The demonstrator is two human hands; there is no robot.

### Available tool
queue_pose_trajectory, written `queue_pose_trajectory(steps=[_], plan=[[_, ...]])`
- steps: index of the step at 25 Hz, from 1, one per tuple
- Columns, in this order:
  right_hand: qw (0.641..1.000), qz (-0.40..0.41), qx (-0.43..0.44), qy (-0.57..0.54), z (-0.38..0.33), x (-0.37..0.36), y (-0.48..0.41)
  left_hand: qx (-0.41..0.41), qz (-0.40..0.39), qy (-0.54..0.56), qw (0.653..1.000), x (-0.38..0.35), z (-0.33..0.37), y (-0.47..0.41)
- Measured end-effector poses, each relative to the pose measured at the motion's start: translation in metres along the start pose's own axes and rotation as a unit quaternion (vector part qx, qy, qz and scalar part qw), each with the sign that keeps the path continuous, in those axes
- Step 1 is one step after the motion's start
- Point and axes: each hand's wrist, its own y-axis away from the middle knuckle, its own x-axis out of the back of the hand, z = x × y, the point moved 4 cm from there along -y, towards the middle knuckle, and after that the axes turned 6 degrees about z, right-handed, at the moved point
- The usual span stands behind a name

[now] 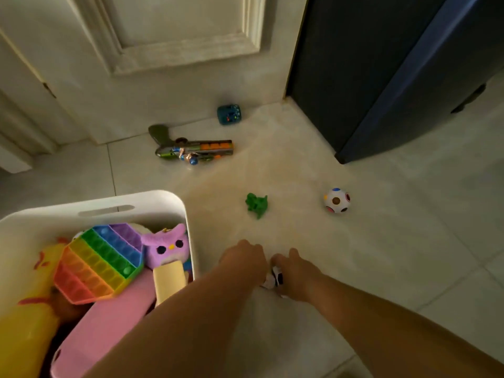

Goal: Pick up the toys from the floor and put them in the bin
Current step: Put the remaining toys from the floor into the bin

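Toys on the floor, head view: we count five outside the bin. A toy gun (191, 150) lies on its side near the white door (177, 36), barrel pointing right. A teal cube (229, 114) sits beyond it, close to the foot of the door. A green figure (256, 205) lies mid-floor. A white ball with coloured dots (336, 200) rests to the right of the figure, well apart from it, near the corner of a dark blue cabinet (381, 64). The fifth, a small black-and-white toy (274, 279), sits on the pale tiled floor (381, 255) nearest us, between the two hands.

White bin (174, 203) stands on the floor at lower left. It holds a rainbow pop-it (101, 260) lying across the pile, a purple owl plush (167, 248) against the right wall, a yellow toy (27, 323) at left, a pink item (109, 331) below, and a cream block (170, 279) just under the owl.

Left hand (244, 259) is low over the floor near the bin's right wall, back toward us, fingers curled downward. Its fingertips are hidden, so we cannot tell whether its grip has anything. Right hand (296, 276) is down alongside it, touching the black-and-white toy, which shows at its thumb side. We cannot tell whether that grip is closed on the toy or only resting against it.
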Motion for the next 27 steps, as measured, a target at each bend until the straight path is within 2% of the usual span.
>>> queue_pose_trajectory(steps=[2, 7, 9, 12, 14, 17, 20, 25, 27], plan=[[0.997, 0.055, 0.007, -0.048, 0.002, -0.008, -0.006, 0.024, -0.004, 0.002, 1.0, -0.009, 0.01, -0.012], [0.99, 0.074, -0.025, -0.116, 0.004, 0.003, -0.024, 0.02, 0.008, 0.02, 1.0, -0.016, 0.025, -0.025], [0.973, 0.111, -0.057, -0.192, 0.001, 0.024, -0.033, 0.026, -0.023, 0.024, 0.999, -0.017, 0.02, -0.027], [0.927, 0.21, -0.06, -0.304, -0.01, 0.067, -0.055, 0.036, -0.071, 0.03, 0.996, -0.017, 0.013, -0.024], [0.934, 0.241, -0.027, -0.262, -0.025, 0.088, -0.066, 0.027, -0.082, 0.028, 0.996, -0.014, 0.012, -0.017], [0.985, 0.15, 0.031, -0.083, -0.045, 0.084, -0.075, -0.001, -0.059, -0.018, 0.998, 0.002, 0.015, -0.006], [0.996, 0.077, 0.036, -0.036, -0.044, 0.064, -0.078, -0.045, -0.073, -0.09, 0.992, 0.018, 0.025, 0.005], [0.994, 0.097, 0.044, 0.014, -0.041, 0.058, -0.063, -0.116, -0.036, -0.162, 0.979, 0.038, 0.021, 0.029], [0.986, 0.157, 0.046, 0.007, -0.046, 0.063, -0.055, -0.11, -0.026, -0.174, 0.978, 0.04, 0.013, 0.034]])
